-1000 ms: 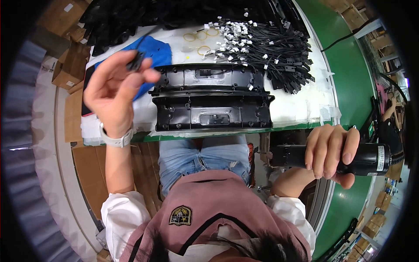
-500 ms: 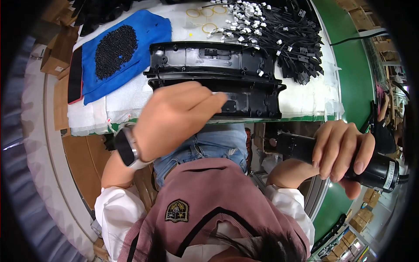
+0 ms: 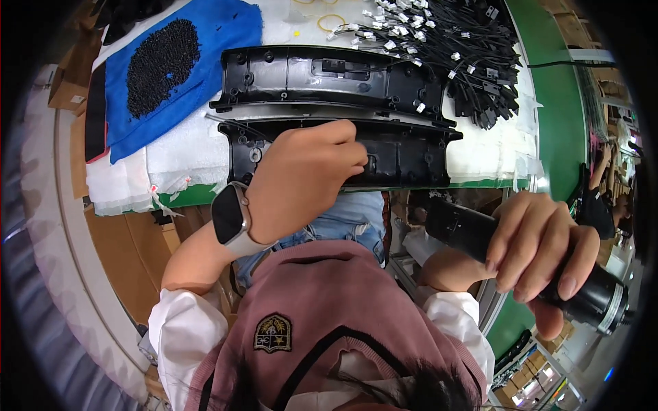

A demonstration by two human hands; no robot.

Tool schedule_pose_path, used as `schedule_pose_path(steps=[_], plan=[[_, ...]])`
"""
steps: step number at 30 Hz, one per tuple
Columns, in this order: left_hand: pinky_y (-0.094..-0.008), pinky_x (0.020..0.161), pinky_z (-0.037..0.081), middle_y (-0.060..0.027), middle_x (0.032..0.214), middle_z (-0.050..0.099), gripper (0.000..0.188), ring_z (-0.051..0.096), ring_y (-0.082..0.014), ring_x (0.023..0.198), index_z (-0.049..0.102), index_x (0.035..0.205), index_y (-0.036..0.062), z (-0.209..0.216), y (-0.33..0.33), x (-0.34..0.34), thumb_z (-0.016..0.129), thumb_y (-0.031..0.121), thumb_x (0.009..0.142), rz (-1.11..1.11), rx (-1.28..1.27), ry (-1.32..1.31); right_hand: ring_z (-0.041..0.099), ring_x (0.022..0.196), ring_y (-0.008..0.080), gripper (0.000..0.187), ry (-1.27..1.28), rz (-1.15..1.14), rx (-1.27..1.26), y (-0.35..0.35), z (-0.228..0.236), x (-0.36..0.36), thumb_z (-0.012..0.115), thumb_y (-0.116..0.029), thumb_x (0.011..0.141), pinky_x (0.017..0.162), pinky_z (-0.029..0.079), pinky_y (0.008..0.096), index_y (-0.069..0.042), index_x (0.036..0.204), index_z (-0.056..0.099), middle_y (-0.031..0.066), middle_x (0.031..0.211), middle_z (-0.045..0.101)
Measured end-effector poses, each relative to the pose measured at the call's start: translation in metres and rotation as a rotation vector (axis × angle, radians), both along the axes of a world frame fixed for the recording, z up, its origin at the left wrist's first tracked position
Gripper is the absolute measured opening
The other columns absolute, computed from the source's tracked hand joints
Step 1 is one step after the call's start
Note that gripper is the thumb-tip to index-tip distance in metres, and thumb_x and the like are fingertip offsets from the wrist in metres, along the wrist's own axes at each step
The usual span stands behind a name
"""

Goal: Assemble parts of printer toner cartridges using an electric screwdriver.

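The near black plastic housing (image 3: 404, 154) lay lengthwise along the front of the table (image 3: 490, 164), its hollow, post-studded side facing up. Over its middle stood the person's left hand (image 3: 305, 168), knuckles up and fingers curled inward; the fingertips were hidden, so whether they pinched anything could not be told. A thin black cable (image 3: 241, 126) ran out from beside that hand, its white end reaching past the housing's upper left corner. To the right of the housing and nearer the body, the right hand (image 3: 548, 250) was wrapped firmly around a black cylindrical electric screwdriver (image 3: 462, 229). Just beyond the housing lay a matching far housing (image 3: 274, 79). Beyond its left end was a blue cloth (image 3: 229, 31) bearing small black screw-like pieces (image 3: 164, 65); beyond its right end, a heap of black cables (image 3: 480, 68) with white connectors.
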State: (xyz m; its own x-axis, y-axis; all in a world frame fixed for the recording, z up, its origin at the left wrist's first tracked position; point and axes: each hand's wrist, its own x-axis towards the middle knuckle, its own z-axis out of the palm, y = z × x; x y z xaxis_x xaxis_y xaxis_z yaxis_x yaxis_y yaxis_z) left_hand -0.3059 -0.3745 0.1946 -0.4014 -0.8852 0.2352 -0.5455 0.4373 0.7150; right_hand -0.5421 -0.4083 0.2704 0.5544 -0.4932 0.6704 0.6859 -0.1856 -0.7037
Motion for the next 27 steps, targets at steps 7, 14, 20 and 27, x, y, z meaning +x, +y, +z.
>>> schedule_pose_path(steps=[7, 14, 20, 27], plan=[[-0.0374, 0.056, 0.043, -0.011, 0.075, 0.051, 0.011, 0.054, -0.032, 0.066, 0.057, 0.082, 0.0029, 0.0, 0.003, -0.004, 0.065, 0.003, 0.075, 0.05, 0.055, -0.045, 0.053, 0.04, 0.0109, 0.032, -0.051, -0.123, -0.123, 0.016, -0.004, 0.036, 0.081, -0.021, 0.073, 0.04, 0.046, 0.0241, -0.007, 0.087, 0.056, 0.0035, 0.056, 0.059], [-0.0381, 0.055, 0.042, -0.0114, 0.075, 0.049, 0.01, 0.053, -0.0322, 0.065, 0.057, 0.082, 0.0031, -0.006, 0.002, 0.0, 0.065, 0.005, 0.075, 0.032, 0.085, 0.053, 0.055, 0.045, 0.0146, 0.036, 0.094, 0.002, -0.199, 0.006, -0.013, 0.046, 0.079, -0.02, 0.076, 0.043, 0.047, 0.0274, -0.007, 0.095, 0.052, 0.0066, 0.065, 0.062], [-0.0389, 0.055, 0.042, -0.0118, 0.075, 0.049, 0.01, 0.053, -0.0329, 0.065, 0.055, 0.081, 0.0036, -0.003, 0.001, -0.004, 0.063, 0.006, 0.077, 0.02, 0.088, 0.042, 0.055, 0.044, 0.0154, 0.033, 0.154, -0.049, -0.17, 0.012, -0.003, 0.05, 0.077, -0.019, 0.078, 0.043, 0.047, 0.0275, -0.005, 0.093, 0.052, 0.0072, 0.064, 0.06], [-0.0396, 0.054, 0.042, -0.0128, 0.074, 0.047, 0.009, 0.053, -0.0343, 0.065, 0.054, 0.081, 0.0032, -0.011, 0.004, -0.001, 0.062, 0.005, 0.077, 0.032, 0.072, 0.072, 0.056, 0.046, 0.0179, 0.028, 0.25, -0.126, -0.176, 0.017, -0.006, 0.068, 0.076, -0.015, 0.078, 0.041, 0.046, 0.0284, -0.004, 0.087, 0.051, 0.0073, 0.064, 0.058]])
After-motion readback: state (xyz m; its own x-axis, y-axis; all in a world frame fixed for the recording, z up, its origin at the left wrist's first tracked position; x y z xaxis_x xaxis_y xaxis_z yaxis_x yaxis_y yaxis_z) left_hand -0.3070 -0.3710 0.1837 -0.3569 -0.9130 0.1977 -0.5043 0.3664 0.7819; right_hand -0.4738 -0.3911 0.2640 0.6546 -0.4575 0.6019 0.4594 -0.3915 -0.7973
